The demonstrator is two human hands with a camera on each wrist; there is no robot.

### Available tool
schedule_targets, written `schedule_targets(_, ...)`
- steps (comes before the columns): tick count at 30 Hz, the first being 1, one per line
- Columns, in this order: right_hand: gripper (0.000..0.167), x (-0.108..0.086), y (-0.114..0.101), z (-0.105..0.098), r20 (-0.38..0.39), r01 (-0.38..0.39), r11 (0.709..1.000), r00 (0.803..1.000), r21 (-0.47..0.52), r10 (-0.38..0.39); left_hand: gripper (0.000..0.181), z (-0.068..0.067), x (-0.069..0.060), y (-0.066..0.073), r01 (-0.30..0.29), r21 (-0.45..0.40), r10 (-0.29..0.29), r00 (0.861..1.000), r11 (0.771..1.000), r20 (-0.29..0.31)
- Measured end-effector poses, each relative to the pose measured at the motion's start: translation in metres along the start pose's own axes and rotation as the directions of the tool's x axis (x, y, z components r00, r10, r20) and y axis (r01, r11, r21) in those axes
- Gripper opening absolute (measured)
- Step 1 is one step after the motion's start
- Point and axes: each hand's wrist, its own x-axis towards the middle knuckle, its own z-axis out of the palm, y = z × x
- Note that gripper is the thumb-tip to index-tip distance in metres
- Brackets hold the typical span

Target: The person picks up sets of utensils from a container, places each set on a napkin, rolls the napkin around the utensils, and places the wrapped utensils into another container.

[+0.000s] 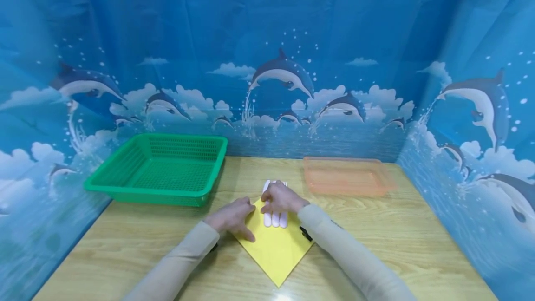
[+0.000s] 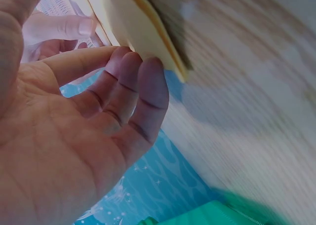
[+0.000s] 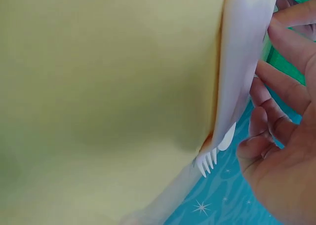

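Observation:
A folded yellow napkin [image 1: 277, 254] lies on the table as a diamond, one corner toward me. Several white plastic utensils [image 1: 275, 220] lie side by side across its upper part, handles toward me. Fork tines [image 3: 207, 163] show at their far end; the other heads are partly hidden. My left hand [image 1: 234, 217] rests at the napkin's upper left edge, thumb apart from the fingers. In the left wrist view its fingertips touch the edge of the napkin [image 2: 136, 32]. Reaching over the utensils, my right hand [image 1: 282, 197] has its fingertips against their left side.
A green plastic basket [image 1: 156, 193] stands at the back left of the wooden table [image 1: 368, 240]. Toward the back right lies a translucent orange tray [image 1: 347, 189]. Blue dolphin-print sheeting [image 1: 200, 36] walls the back and both sides.

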Motion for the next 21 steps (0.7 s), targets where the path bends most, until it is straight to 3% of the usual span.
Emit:
schedule_targets(8, 0.039, -0.0026, -0.0028, -0.0018, -0.001, 0.012, 0.996, 1.0, -0.086, -0.013, 0.086, -0.0005, 0.0006, 0.0008, -0.006, 0.018, 0.006, 1.0, 1.0, -0.001)
schedule_targets(15, 0.036, -0.0026, -0.0023, -0.0015, 0.003, -0.009, 0.996, 1.0, -0.084, 0.009, 0.085, 0.0029, 0.0021, -0.0008, -0.004, 0.014, 0.004, 1.0, 1.0, 0.0)
schedule_targets(21, 0.03, -0.001, 0.0012, -0.0013, -0.008, 0.031, 0.996, 0.999, -0.086, -0.031, 0.085, 0.0021, 0.0019, -0.0012, -0.006, 0.017, 0.006, 1.0, 1.0, -0.004)
